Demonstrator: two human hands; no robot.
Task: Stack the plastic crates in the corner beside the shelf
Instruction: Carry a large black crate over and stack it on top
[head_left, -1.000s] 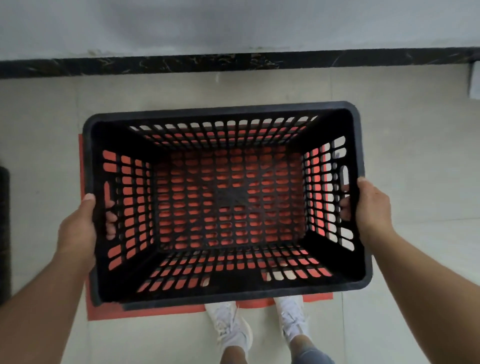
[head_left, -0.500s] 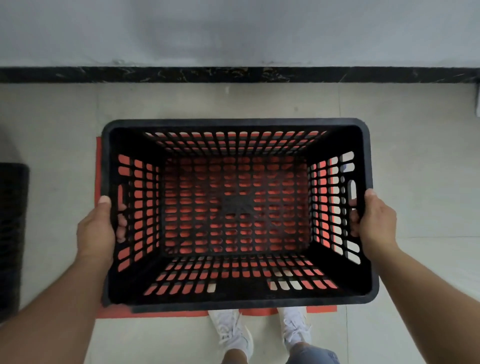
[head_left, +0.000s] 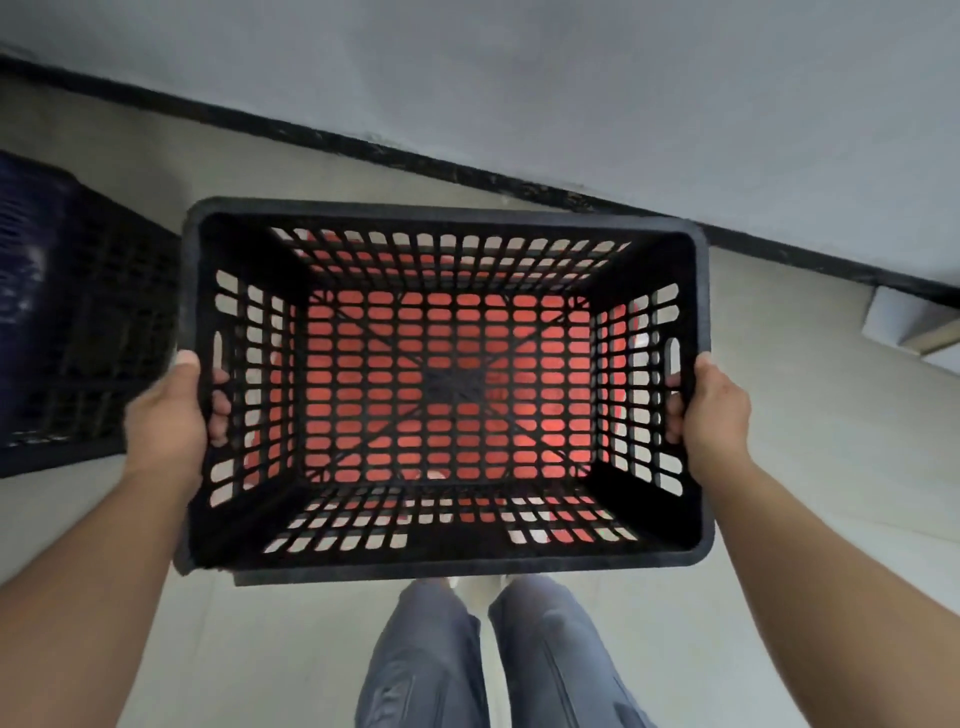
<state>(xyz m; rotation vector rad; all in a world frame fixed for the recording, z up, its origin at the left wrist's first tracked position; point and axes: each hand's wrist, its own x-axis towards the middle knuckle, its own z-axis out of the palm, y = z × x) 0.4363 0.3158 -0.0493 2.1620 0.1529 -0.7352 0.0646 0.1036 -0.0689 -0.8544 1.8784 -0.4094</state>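
Light: dim, flat, no glare
Shadows: soft, faint on the floor (head_left: 779, 545)
Blur: dark crate (head_left: 78, 332) at left smeared, perhaps by motion
Edges: baseboard (head_left: 467, 171) line tilts, slight wide-angle bend

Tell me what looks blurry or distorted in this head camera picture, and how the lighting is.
Head view: the dark crate at the left edge and the left hand are smeared by motion blur; the black crate held in front is fairly sharp, as is the right hand; the wide lens tilts the dark baseboard; lighting is dim, flat, without glare.
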